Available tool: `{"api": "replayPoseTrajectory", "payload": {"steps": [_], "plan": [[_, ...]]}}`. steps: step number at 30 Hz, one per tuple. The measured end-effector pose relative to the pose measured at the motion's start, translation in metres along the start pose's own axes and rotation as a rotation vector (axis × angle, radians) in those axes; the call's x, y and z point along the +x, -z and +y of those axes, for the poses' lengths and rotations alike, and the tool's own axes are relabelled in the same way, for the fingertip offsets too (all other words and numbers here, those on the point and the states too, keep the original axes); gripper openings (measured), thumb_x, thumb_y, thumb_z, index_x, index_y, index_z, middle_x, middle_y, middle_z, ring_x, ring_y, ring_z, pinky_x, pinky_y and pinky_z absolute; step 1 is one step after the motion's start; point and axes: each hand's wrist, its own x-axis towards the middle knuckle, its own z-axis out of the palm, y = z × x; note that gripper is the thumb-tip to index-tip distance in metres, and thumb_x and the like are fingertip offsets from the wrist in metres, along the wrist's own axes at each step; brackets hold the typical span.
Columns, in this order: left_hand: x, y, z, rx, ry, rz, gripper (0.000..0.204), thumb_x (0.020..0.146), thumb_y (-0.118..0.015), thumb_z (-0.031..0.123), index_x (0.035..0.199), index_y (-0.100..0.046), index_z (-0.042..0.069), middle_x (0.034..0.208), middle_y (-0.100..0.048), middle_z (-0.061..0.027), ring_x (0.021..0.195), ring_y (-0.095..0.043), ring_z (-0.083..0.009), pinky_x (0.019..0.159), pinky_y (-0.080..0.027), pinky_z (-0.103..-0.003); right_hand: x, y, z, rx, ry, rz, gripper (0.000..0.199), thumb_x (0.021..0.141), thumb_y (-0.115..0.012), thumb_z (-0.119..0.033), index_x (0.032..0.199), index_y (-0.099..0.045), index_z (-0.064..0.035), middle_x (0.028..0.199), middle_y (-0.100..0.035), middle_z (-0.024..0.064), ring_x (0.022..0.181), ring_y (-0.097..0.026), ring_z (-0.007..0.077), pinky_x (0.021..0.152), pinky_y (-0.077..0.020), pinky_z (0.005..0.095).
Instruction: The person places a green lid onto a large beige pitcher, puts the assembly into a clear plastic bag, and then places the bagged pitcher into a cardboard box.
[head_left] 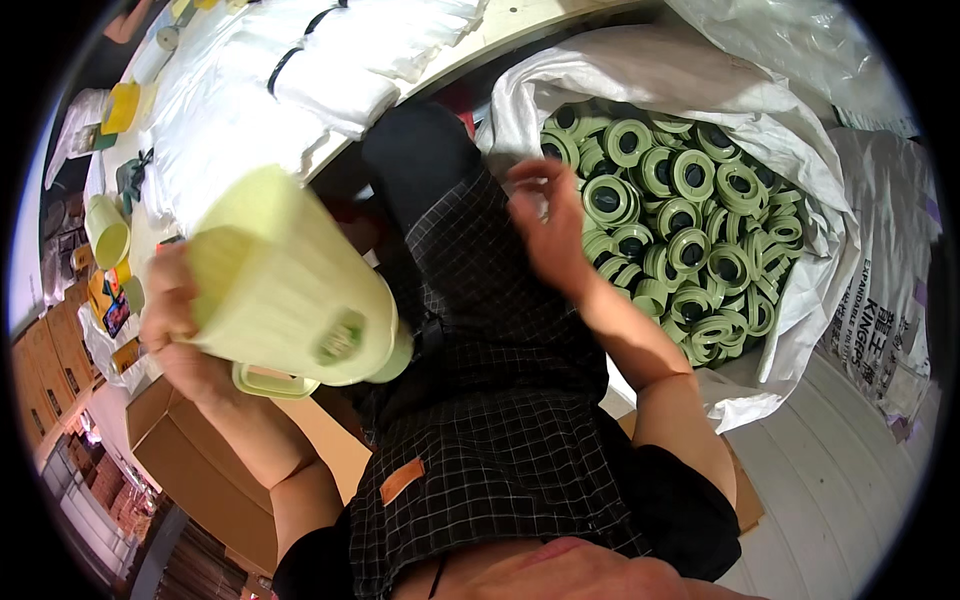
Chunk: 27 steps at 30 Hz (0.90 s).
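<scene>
My left hand [176, 325] is closed on the side of a pale green plastic jug [300, 295], which is tilted and slightly blurred. Its wide open mouth faces up and to the left, and a darker green oval mark sits low on its wall. A pale green loop [275, 383] shows beneath the jug; whether it is the jug's handle I cannot tell. My right hand [550, 225] is raised over my lap by the sack's left edge, fingers loosely bent and apart, with nothing visible in it. Beside it, many green ring-shaped lids [690, 250] with black centres fill a white woven sack [640, 65].
White plastic bags [240, 90] lie on the table at the upper left. Another pale green container [107, 232] lies on its side beyond my left hand. An open cardboard box [200, 460] stands below that hand. Grey printed sacks [880, 270] rest at the right.
</scene>
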Motion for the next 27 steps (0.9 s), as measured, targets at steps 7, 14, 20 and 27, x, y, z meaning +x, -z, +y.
{"api": "replayPoseTrajectory", "payload": {"steps": [7,14,20,27], "plan": [[0.003,-0.064,-0.025,0.579,0.439,-0.223,0.100,0.066,-0.086,0.050,0.141,-0.041,0.001,0.143,-0.045,-0.0182,0.129,-0.046,-0.0322,0.109,-0.034,-0.044,0.016,0.085,0.329,-0.511,-0.890,0.414,0.055,0.072,-0.081,-0.028,0.111,-0.065,0.0086,0.106,-0.069,0.0243,0.098,-0.067,0.0308,0.085,-0.0509,0.0383],[-0.075,-0.036,-0.024,0.515,0.780,0.026,0.064,0.100,-0.049,0.035,0.146,-0.032,-0.006,0.138,-0.046,-0.0197,0.125,-0.047,-0.0286,0.104,-0.037,-0.041,0.026,0.081,0.433,-0.854,-1.249,-0.347,0.069,0.077,-0.076,-0.038,0.136,-0.055,-0.0084,0.142,-0.054,0.0105,0.128,-0.054,0.0261,0.105,-0.0434,0.0338],[-0.083,-0.027,-0.031,0.375,0.848,0.187,0.056,0.102,-0.048,0.035,0.144,-0.036,-0.001,0.121,-0.054,-0.0063,0.093,-0.054,-0.0097,0.073,-0.041,-0.022,0.025,0.093,0.342,-0.717,-1.247,0.478,0.073,0.075,-0.072,-0.044,0.127,-0.054,0.0043,0.130,-0.058,0.0270,0.119,-0.058,0.0387,0.100,-0.0456,0.0400],[-0.080,-0.057,-0.031,0.269,0.715,0.237,0.055,0.100,-0.051,0.037,0.141,-0.043,0.000,0.125,-0.055,-0.0090,0.103,-0.052,-0.0141,0.083,-0.039,-0.026,-0.004,0.171,0.226,0.020,-0.633,0.666,0.025,0.087,-0.069,-0.021,0.097,-0.054,-0.0034,0.086,-0.059,0.0060,0.074,-0.056,0.0175,0.069,-0.0485,0.0347]]}}
